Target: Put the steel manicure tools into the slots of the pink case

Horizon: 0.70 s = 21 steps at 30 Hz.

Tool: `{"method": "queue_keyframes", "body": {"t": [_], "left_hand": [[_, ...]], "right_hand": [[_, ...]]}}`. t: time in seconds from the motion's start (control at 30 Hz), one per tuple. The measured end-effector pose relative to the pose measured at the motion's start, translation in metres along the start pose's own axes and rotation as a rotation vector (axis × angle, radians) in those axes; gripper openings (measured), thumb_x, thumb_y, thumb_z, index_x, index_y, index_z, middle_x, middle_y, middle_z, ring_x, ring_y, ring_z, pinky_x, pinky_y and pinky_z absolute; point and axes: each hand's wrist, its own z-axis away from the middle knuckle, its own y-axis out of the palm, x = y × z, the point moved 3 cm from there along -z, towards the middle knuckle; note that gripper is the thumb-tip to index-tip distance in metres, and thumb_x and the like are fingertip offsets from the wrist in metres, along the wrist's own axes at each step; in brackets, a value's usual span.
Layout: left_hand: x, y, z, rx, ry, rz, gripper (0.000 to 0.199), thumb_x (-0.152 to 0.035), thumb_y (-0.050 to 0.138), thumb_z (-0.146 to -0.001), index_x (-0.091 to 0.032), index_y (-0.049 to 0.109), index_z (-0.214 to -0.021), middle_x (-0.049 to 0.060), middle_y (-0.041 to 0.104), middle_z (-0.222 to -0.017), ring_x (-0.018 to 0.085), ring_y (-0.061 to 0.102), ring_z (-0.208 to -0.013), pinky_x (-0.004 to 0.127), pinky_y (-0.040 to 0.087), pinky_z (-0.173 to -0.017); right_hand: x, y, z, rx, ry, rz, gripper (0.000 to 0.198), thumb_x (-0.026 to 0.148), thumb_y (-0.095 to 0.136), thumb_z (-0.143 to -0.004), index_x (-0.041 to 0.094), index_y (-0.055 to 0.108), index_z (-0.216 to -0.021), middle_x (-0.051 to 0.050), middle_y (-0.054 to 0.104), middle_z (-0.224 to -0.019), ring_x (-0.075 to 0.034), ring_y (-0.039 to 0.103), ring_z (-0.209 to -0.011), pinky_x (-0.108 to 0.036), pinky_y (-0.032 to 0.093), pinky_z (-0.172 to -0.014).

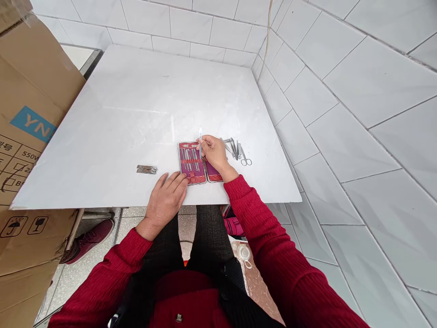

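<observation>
An open manicure case [191,179] with a red and purple lining lies near the table's front edge. Several slim metal tools [190,159] sit in a row under its left-hand strap. My right hand [213,151] is closed on a slim silvery manicure tool [200,136], held upright over the case's middle; its exact kind is not clear. My left hand [167,196] lies with fingers stretched out, fingertips at the case's lower left corner. The right hand and wrist hide part of the case's right half.
Nail clippers [146,169] lie left of the case on the white table [136,91]. Small scissors [246,159] and several metal clippers or nippers [232,148] lie to the right. A large cardboard box [30,91] stands at the left; tiled walls [341,91] border the back and right.
</observation>
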Motion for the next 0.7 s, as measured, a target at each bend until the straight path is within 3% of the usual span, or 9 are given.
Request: {"method": "queue_keyframes", "body": {"t": [0.7], "left_hand": [[0.0018,0.0006,0.0016,0.039,-0.037,0.068,0.035,-0.016,0.046,-0.102,-0.019,0.067,-0.13,0.012,0.071,-0.134,0.028,0.064,-0.13,0.051,0.046,-0.113]], "right_hand": [[-0.0018,0.0001,0.001,0.007,0.004,-0.012,0.038,0.055,0.054,-0.099,0.021,0.065,-0.085,0.0,0.072,-0.077,-0.012,0.055,-0.053,-0.026,0.047,-0.058]]}}
